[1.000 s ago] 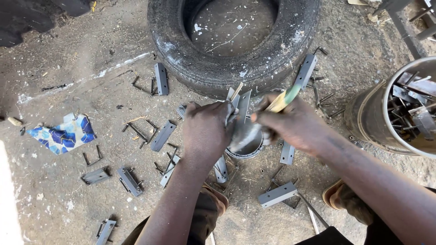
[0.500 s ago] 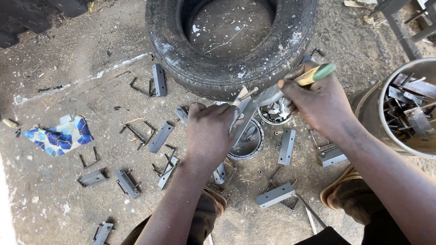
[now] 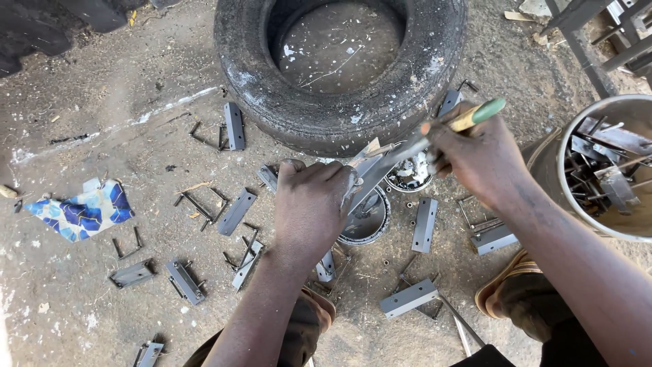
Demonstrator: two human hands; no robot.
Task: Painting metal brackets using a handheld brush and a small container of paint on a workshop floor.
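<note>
Dust and metal scraps cover the concrete floor (image 3: pixel 81 292) where the person crouches. The left hand (image 3: pixel 314 204) is closed around a grey metal piece (image 3: pixel 363 170), holding it above a round metal disc (image 3: pixel 367 217) that lies flat on the floor. The right hand (image 3: pixel 479 160) is clenched on a tool with a green and yellow handle (image 3: pixel 479 115); its shaft slants down and to the left, meeting the held piece just beside the left thumb.

An old tyre (image 3: pixel 339 112) lies flat straight ahead, its near edge close behind both hands. A second round part (image 3: pixel 409 175) sits against that edge, under the tool's shaft. To the right, a metal bucket (image 3: pixel 567 163) full of steel offcuts stands near the right forearm, its rim just beside the wrist.

Short grey metal brackets (image 3: pixel 234 126) and bent wire clips (image 3: pixel 197 204) are scattered in a loose arc to the left and in front of the knees, mostly apart from one another, with bare strips of floor between them. One flat bracket (image 3: pixel 425 224) lies just right of the disc. A torn blue patterned scrap (image 3: pixel 85 211) lies well to the left. The widest open floor is at the far left, beyond the scrap. A sandalled foot (image 3: pixel 509 299) shows under the right arm.
</note>
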